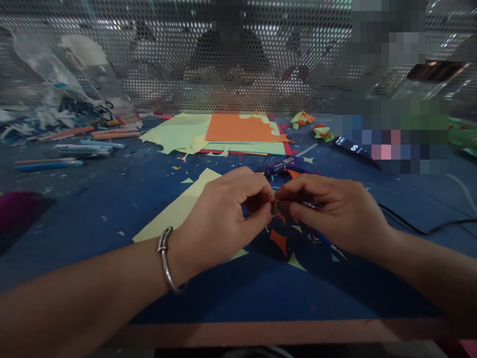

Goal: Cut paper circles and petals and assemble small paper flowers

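Note:
My left hand (227,211) and my right hand (335,211) meet over the table, fingertips pinched together. Between them is a tiny yellowish piece (276,204), mostly hidden by the fingers; it looks like paper. Below the fingertips lie orange scraps (278,242) and pale green scraps (297,262). A pale yellow-green sheet (175,211) lies partly under my left hand. A thin blue pen-like tool (330,242) shows beneath my right hand; whether the hand touches it, I cannot tell. Just beyond the fingers is a dark blue tool (278,167).
Coloured paper sheets, an orange sheet (238,128) on top, lie at the back. Several pens (89,145) are at the left, near a plastic bag (48,74). Crumpled paper (323,133) and a phone (354,147) sit at the right. A black cable (406,223) crosses there. A perforated metal panel (167,59) stands behind.

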Motion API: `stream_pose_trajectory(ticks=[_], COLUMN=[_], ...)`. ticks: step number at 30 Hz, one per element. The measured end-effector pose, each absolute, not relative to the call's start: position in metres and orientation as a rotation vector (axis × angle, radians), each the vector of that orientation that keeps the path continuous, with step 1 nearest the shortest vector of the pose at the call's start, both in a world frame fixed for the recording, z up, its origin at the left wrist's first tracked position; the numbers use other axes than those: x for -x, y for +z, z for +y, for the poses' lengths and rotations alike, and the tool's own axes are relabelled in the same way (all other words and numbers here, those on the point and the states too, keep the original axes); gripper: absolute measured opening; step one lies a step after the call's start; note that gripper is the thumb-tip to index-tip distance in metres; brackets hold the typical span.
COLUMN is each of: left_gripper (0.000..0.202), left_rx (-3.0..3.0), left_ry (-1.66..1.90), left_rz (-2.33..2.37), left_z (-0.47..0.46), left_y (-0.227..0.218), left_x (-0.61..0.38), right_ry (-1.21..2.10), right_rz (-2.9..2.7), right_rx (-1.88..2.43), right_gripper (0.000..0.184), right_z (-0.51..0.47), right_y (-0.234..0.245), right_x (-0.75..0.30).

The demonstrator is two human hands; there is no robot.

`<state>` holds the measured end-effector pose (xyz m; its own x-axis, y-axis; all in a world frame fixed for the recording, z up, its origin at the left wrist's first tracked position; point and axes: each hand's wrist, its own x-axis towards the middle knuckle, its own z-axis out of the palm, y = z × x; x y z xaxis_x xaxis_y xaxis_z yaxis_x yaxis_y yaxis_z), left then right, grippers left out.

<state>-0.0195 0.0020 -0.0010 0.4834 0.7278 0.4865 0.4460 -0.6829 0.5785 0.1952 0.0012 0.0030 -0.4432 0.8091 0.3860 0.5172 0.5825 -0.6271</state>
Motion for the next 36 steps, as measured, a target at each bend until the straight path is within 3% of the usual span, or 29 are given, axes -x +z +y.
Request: stream_pose_trajectory(ticks=[36], left_gripper=[0.011], left_rx=[-2.522], left_ry=[0.94], left_rz=[0.997], left_z=[0.0014], left_y=[-0.0012], left_x=[0.0239], right_ry=[0.512], right_rz=[-2.202], right_rx=[1.113], right_gripper=[0.016], right_z=[-0.0012], right_y=[0.0009], right_x=[-0.1929])
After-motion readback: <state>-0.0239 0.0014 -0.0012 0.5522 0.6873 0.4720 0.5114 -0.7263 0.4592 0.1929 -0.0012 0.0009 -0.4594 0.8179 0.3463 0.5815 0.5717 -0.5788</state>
